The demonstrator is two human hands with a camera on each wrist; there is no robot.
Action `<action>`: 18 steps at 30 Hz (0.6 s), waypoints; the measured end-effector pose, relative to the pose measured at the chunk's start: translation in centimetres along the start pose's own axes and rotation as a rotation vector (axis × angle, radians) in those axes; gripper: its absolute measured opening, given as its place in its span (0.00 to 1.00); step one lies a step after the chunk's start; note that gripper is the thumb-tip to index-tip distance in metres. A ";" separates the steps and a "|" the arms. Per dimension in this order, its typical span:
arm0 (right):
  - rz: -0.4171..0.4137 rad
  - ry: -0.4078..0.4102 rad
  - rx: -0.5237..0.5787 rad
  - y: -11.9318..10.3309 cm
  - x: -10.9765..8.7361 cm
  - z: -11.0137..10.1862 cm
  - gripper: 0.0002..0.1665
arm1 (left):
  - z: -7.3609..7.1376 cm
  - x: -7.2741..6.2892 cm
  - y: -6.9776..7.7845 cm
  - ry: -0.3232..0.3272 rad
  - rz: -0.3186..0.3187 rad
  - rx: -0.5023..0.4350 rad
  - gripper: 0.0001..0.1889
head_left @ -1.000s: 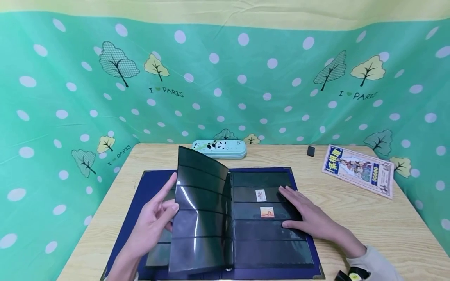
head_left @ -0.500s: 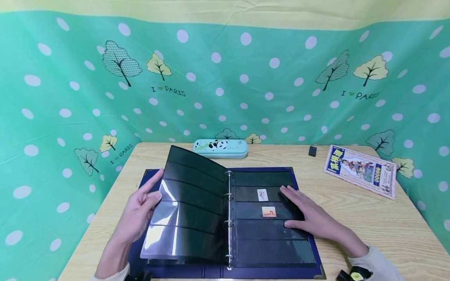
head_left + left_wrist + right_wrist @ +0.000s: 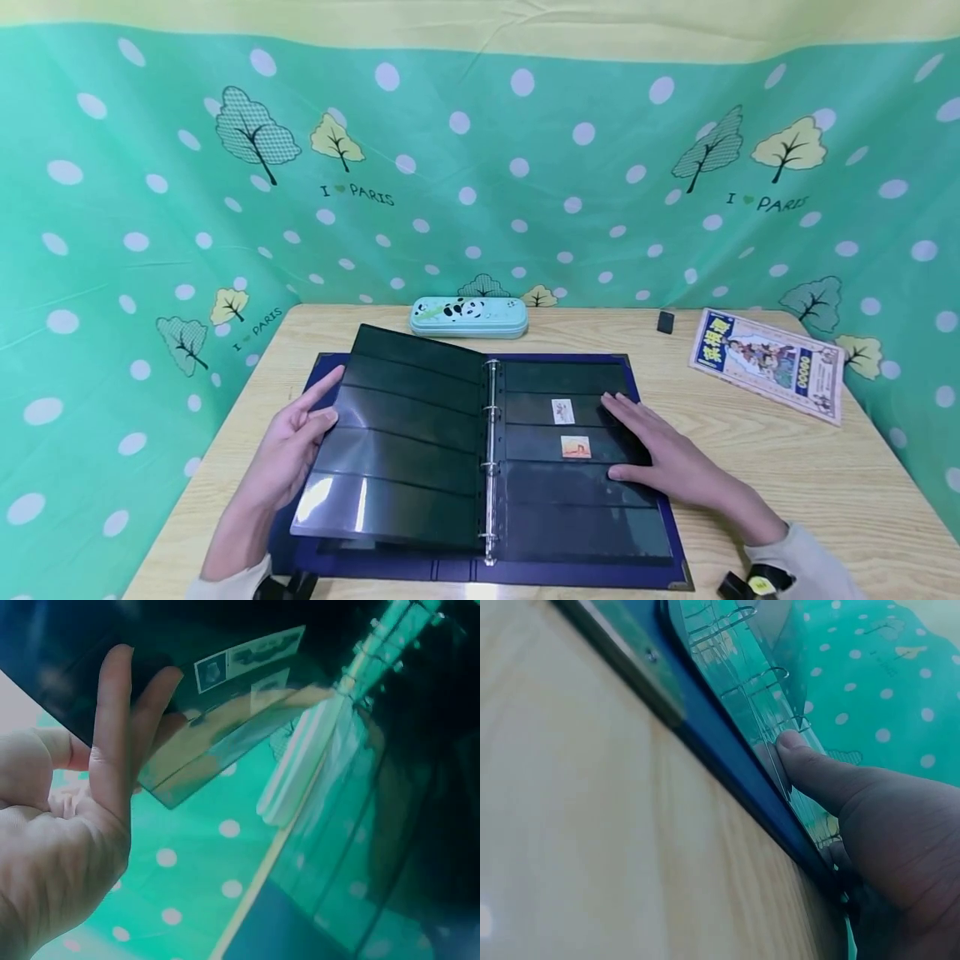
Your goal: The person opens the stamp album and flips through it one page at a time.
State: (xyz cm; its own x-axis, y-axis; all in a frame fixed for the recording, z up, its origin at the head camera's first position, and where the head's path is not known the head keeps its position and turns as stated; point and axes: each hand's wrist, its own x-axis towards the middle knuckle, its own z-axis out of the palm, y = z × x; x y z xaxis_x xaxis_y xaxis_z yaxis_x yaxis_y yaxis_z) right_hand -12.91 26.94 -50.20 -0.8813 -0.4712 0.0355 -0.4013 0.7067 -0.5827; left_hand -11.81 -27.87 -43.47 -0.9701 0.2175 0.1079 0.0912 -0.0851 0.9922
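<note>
A dark blue ring-binder stamp album (image 3: 450, 570) lies spread on the table. Its black pocket page (image 3: 408, 450) is tilted up over the left side, and my left hand (image 3: 288, 446) pinches that page's outer edge between thumb and fingers. In the left wrist view, stamps (image 3: 251, 658) show on the side of the page that faces that camera. My right hand (image 3: 667, 458) rests with extended fingers on the outer edge of the right page (image 3: 585, 529). Two small stamps, one whitish (image 3: 562, 411) and one orange (image 3: 575, 447), sit in this page's pockets. Metal rings (image 3: 491, 467) run between the pages.
A light blue panda pencil case (image 3: 469, 317) stands behind the album. Toward the back right are a small black object (image 3: 665, 322) and a colourful printed booklet (image 3: 768, 364). A green dotted cloth (image 3: 525, 192) hangs behind the wooden table (image 3: 757, 450).
My left hand has swung the black page leftward and lower, exposing the rings. My right hand stays on the right page.
</note>
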 end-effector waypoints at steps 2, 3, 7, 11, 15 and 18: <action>0.011 -0.003 0.004 0.2 0.1 -0.1 0.59 | -0.3 0.1 -0.3 -0.001 -0.024 0.026 0.33; 0.012 -0.004 0.007 0.2 0.1 -0.1 0.59 | -0.5 0.2 -0.4 -0.005 -0.032 0.040 0.33; 0.010 -0.003 0.013 0.4 0.1 -0.2 0.59 | -1.5 0.2 -1.2 -0.038 -0.066 0.093 0.34; -0.001 0.001 0.014 0.3 -0.1 -0.2 0.59 | -2.5 0.1 -2.1 -0.075 -0.136 0.087 0.35; -0.003 0.002 0.012 0.3 -0.1 -0.2 0.58 | -3.0 -0.1 -2.9 -0.106 -0.221 0.112 0.37; 0.002 0.000 0.014 0.4 0.0 0.0 0.59 | -3.0 -0.2 -3.3 -0.120 -0.274 0.165 0.37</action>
State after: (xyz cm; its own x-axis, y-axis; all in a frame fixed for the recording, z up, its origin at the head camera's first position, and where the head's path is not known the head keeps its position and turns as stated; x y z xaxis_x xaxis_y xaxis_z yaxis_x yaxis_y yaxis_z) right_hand -13.08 27.23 -50.41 -0.8819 -0.4702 0.0345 -0.3965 0.7002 -0.5937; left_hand -12.55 -30.57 -46.98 -0.9310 0.3245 -0.1670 -0.1241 0.1489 0.9810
